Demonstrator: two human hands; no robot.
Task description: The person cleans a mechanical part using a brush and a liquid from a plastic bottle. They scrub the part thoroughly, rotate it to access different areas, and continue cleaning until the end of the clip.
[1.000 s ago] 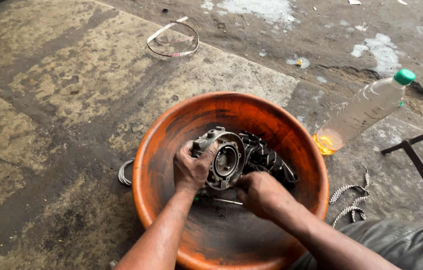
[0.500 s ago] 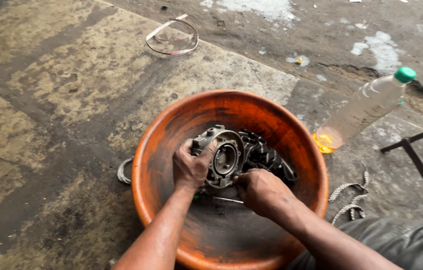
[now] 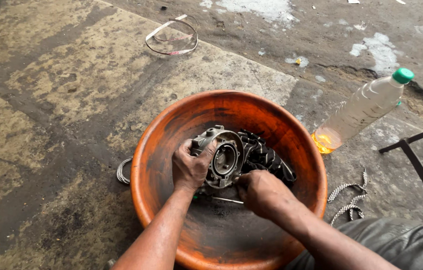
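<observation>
My left hand (image 3: 190, 169) gripped the metal engine part (image 3: 224, 157) upright inside the orange basin (image 3: 164, 135) on the floor to steady it, while my right hand (image 3: 260, 192), closed w/ sth thin, worked its rim.

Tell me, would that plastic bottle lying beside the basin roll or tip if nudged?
The plastic bottle lies tilted on its round side, so it would probably roll. Only a little yellow liquid pools at its base, so it is likely light, though that liquid could slosh.
</observation>
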